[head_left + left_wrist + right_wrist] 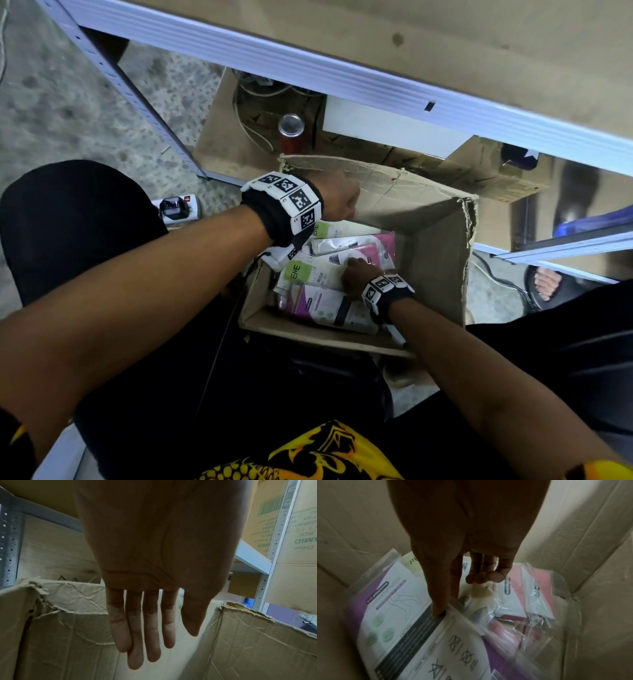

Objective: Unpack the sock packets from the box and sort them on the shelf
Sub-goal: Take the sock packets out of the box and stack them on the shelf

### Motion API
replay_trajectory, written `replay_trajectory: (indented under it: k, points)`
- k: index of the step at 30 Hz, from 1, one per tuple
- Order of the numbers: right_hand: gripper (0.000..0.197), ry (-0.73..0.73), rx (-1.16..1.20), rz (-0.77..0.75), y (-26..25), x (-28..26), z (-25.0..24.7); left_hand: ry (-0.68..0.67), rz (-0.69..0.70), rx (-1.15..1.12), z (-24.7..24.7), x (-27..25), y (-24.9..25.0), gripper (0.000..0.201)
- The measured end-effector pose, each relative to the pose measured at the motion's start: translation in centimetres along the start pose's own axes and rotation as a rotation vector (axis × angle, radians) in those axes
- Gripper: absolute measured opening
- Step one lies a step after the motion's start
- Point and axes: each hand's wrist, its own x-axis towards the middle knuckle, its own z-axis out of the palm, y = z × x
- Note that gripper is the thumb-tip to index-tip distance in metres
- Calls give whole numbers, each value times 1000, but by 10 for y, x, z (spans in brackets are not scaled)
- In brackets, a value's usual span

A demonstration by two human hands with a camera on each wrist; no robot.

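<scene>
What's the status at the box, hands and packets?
Left hand open, over the box. Right hand inside, thumb on a packet, grip unclear. Packets unshelved. Nothing blocking.

The cardboard box (435,246) is plain creased brown. The sock packets (329,274) inside are clear plastic over white cards: 1 with a purple band, green round marks and a black stripe (412,615), others pink (376,246), 2 with lime-green corners (298,270). Both wrist bands (287,202) are black with white-and-black square codes. The can (291,133) is red with a silver top. The shorts (308,452) are black and yellow. The shelf edge (308,68) is pale grey.
</scene>
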Motion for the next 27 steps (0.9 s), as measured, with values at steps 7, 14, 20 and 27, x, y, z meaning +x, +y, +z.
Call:
replay_trajectory:
  k: [7, 14, 20, 27]
  points:
    - [28, -52, -25, -62, -1, -22, -25, -45, -37, -79, 15, 8, -1, 30]
    - [18, 97, -169, -159, 9, -78, -63, -163, -104, -65, 69, 32, 14, 27]
    - [26, 116, -193, -198, 10, -116, -81, -299, -220, -24, 113, 44, 11, 39]
    - [22, 123, -145, -246, 8, -122, -88, -302, -233, 19, 136, 39, -9, 44]
